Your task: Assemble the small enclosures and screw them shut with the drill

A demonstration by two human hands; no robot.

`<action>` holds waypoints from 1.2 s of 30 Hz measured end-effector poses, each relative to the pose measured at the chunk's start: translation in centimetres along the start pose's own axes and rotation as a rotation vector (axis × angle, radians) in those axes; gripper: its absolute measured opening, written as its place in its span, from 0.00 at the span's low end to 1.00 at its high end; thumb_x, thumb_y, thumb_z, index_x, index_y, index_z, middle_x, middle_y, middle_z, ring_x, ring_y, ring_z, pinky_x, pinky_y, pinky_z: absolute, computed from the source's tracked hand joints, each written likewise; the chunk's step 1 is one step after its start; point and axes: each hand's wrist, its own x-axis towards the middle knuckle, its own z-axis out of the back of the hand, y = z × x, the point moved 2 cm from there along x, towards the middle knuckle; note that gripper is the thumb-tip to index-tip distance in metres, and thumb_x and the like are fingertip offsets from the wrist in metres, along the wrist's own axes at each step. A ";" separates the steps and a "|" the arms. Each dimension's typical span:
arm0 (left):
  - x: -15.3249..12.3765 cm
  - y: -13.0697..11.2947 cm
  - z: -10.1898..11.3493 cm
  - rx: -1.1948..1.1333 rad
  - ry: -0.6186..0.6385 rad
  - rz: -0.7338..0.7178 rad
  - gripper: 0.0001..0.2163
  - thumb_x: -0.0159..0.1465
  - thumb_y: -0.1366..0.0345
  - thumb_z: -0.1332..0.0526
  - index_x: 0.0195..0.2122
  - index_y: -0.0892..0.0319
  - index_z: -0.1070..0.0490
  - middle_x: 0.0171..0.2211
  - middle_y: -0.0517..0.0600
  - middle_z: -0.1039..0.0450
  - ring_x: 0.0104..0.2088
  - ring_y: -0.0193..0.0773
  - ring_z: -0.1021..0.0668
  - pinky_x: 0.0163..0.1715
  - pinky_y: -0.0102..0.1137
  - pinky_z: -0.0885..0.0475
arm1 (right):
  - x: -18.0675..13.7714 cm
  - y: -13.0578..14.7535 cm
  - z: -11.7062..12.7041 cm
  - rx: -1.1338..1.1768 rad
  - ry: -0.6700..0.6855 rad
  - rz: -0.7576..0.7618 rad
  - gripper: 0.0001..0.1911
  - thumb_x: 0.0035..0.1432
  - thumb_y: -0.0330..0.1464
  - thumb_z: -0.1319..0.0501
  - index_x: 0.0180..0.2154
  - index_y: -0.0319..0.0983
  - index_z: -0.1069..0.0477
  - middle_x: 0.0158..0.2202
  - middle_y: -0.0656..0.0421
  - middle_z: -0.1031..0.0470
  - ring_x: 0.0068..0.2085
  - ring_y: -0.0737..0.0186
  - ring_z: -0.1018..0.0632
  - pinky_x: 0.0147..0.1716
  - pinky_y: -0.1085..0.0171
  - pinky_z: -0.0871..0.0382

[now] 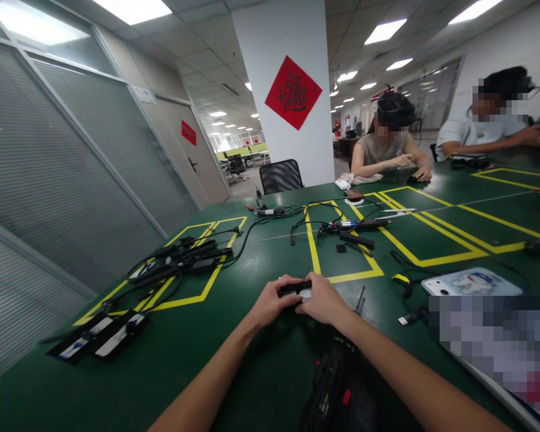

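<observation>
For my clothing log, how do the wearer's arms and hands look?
Both forearms are bare, with no sleeve, watch or cable in view. The left hand and right hand are ungloved; a tiny pale glint on the left may be a ring.

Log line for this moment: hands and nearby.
left hand: holding black part | right hand: holding same part | near right wrist: thin tool | surface: green table

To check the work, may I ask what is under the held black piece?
Something pale shows below the black piece; the rest there is covered by the left grip and right grip.
</observation>
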 end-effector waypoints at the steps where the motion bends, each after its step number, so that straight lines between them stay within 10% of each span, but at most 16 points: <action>1: 0.0 0.0 -0.1 -0.001 -0.008 -0.010 0.18 0.55 0.65 0.39 0.47 0.60 0.31 0.42 0.52 0.30 0.42 0.42 0.28 0.44 0.35 0.34 | 0.0 0.0 0.1 -0.001 0.002 -0.004 0.29 0.34 0.37 0.32 0.40 0.38 0.37 0.39 0.55 0.34 0.40 0.59 0.30 0.35 0.65 0.38; 24: -0.4 1.0 -0.9 0.014 -0.139 -0.130 0.07 0.56 0.63 0.37 0.33 0.61 0.25 0.41 0.53 0.32 0.42 0.40 0.28 0.44 0.32 0.34 | -1.5 0.8 1.0 0.006 0.002 0.116 0.24 0.51 0.34 0.42 0.51 0.37 0.39 0.48 0.51 0.32 0.48 0.55 0.31 0.48 0.59 0.38; 30: -0.6 1.0 -0.8 0.024 -0.122 -0.141 0.09 0.56 0.63 0.37 0.36 0.60 0.27 0.43 0.53 0.33 0.44 0.40 0.28 0.45 0.32 0.34 | -8.2 4.5 4.5 -0.334 -0.140 0.168 0.20 0.57 0.32 0.49 0.52 0.39 0.37 0.49 0.53 0.32 0.48 0.54 0.31 0.48 0.54 0.35; 36: -0.6 1.0 -0.9 0.043 -0.115 -0.146 0.07 0.55 0.66 0.38 0.35 0.60 0.27 0.44 0.53 0.35 0.46 0.40 0.29 0.46 0.32 0.35 | -17.6 1.5 2.8 -0.748 -0.008 0.164 0.30 0.48 0.34 0.41 0.55 0.37 0.36 0.47 0.45 0.28 0.38 0.45 0.23 0.26 0.55 0.24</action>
